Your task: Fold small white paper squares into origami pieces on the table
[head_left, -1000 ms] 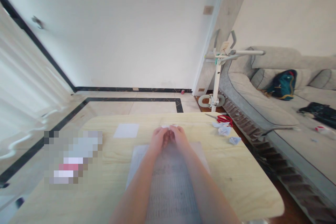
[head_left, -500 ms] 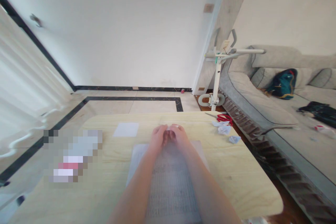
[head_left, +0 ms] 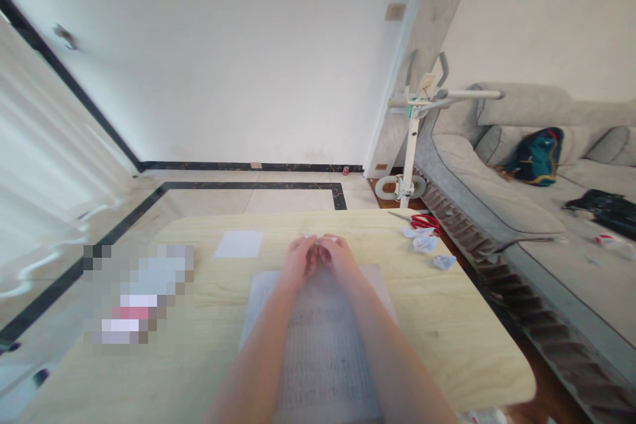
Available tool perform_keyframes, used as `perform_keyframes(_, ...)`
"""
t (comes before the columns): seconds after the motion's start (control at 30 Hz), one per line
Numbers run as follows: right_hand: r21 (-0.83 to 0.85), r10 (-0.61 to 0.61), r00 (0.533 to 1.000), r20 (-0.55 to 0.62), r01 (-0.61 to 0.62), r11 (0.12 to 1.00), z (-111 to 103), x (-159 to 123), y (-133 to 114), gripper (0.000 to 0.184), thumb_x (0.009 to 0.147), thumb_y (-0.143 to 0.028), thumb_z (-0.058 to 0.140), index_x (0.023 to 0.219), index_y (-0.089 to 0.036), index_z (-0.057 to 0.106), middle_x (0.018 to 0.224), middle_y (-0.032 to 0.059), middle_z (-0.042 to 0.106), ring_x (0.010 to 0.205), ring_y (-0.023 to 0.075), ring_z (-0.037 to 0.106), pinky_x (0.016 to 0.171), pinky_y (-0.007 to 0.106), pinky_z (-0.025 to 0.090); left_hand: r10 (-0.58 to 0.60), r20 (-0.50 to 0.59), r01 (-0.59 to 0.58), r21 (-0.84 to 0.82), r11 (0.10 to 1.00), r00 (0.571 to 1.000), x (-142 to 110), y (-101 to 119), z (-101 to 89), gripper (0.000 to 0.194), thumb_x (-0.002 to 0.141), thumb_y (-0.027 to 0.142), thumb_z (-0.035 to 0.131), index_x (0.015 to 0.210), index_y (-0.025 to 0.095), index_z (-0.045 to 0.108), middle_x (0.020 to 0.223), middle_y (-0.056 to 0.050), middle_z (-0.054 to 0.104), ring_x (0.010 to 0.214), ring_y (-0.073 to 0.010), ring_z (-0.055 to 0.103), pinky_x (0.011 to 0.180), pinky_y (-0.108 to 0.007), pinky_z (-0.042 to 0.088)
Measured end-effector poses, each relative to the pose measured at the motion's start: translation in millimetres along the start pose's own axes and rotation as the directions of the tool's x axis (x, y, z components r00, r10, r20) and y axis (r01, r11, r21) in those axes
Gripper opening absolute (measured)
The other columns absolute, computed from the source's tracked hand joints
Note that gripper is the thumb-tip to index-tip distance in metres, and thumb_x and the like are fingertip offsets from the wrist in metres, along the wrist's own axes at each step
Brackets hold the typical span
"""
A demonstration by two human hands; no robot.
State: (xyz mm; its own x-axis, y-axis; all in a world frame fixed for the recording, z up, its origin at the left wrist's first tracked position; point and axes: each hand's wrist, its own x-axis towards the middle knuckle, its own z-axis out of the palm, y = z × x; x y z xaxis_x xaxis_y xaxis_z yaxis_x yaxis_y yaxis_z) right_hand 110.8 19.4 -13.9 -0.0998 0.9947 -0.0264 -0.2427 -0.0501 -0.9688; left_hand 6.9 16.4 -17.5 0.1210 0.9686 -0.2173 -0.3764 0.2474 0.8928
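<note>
My left hand [head_left: 301, 257] and my right hand [head_left: 336, 256] meet over the far edge of a large printed sheet [head_left: 328, 351]. Both are closed, fingertips pinched together on a small piece of white paper [head_left: 334, 239]. Most of that piece is hidden by the fingers, so its shape cannot be made out. A blank white sheet [head_left: 238, 244] lies flat on the table to the left of my left hand. Folded or crumpled white papers [head_left: 424, 243] lie to the right, with another one [head_left: 444, 262] nearer me.
Red-handled scissors [head_left: 425, 222] rest at the far right edge of the pale wooden table [head_left: 447, 338]. A blurred-out patch [head_left: 144, 298] covers something on the left. Beyond stand a white exercise machine [head_left: 410, 139] and a grey sofa [head_left: 546, 238] with a backpack [head_left: 539, 158].
The hands stay in nearly the same place. Their fingers have shifted slightly, and less of the white piece shows between them.
</note>
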Motion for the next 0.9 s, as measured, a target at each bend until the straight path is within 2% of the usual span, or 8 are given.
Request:
perform_keyframes(0.2, 0.078, 0.035, 0.999, -0.032, -0.033, 0.996, -1.5, 4.4, 6.1, 0.023, 0.067, -0.027, 0.057, 0.049, -0.018, 0.045, 0.041, -0.0069, 0.038, 0.038, 0.0057, 0.03, 0.039, 0.021, 0.018, 0.061, 0.03, -0.063, 0.054, 0.997, 0.998, -0.8, 0.9, 2.0, 0.033, 0.072, 0.042, 0.058, 0.054, 0.016, 0.048, 0.038, 0.006, 0.04, 0.029, -0.0045, 0.031, 0.03, -0.019, 0.016)
perform_keyframes(0.4, 0.113, 0.048, 0.998, -0.045, -0.043, 0.993, -1.3, 5.2, 7.1, 0.035, 0.071, -0.036, 0.055, 0.044, -0.018, 0.044, 0.036, -0.0064, 0.036, 0.034, 0.0064, 0.029, 0.038, 0.022, 0.019, 0.024, 0.052, -0.022, -0.043, 0.999, 0.998, 1.1, 0.5, 0.4, 0.035, 0.071, 0.041, 0.06, 0.052, 0.016, 0.043, 0.039, 0.006, 0.037, 0.032, -0.0046, 0.032, 0.032, -0.018, 0.017)
perform_keyframes(0.6, 0.111, 0.035, 0.999, -0.015, -0.033, 0.993, -2.4, 4.0, 4.8, 0.034, 0.072, -0.034, 0.055, 0.043, -0.018, 0.045, 0.034, -0.0062, 0.036, 0.032, 0.0062, 0.028, 0.036, 0.023, 0.017, -0.061, 0.015, 0.062, -0.11, 0.992, 0.998, 4.9, -1.4, -1.1, 0.038, 0.071, 0.043, 0.054, 0.047, 0.017, 0.041, 0.037, 0.005, 0.035, 0.03, -0.006, 0.032, 0.031, -0.02, 0.016)
perform_keyframes(0.7, 0.133, 0.042, 0.999, -0.004, -0.041, 0.99, -3.4, 4.8, 6.5, 0.035, 0.071, -0.035, 0.056, 0.043, -0.018, 0.045, 0.033, -0.0061, 0.036, 0.032, 0.0062, 0.029, 0.036, 0.023, 0.017, -0.099, 0.038, 0.103, -0.124, 0.987, 0.994, 5.3, 0.2, -0.6, 0.043, 0.073, 0.046, 0.05, 0.044, 0.018, 0.038, 0.036, 0.004, 0.032, 0.028, -0.0057, 0.029, 0.031, -0.02, 0.014)
perform_keyframes(0.9, 0.172, 0.063, 0.998, 0.012, -0.064, 0.983, -3.4, 4.8, 5.4, 0.034, 0.071, -0.034, 0.055, 0.043, -0.018, 0.044, 0.033, -0.0065, 0.036, 0.031, 0.0058, 0.027, 0.036, 0.022, 0.016, -0.098, 0.117, 0.116, -0.167, 0.979, 0.988, 3.3, 3.1, -1.0, 0.043, 0.075, 0.045, 0.05, 0.045, 0.017, 0.038, 0.036, 0.005, 0.031, 0.029, -0.0051, 0.028, 0.031, -0.02, 0.013)
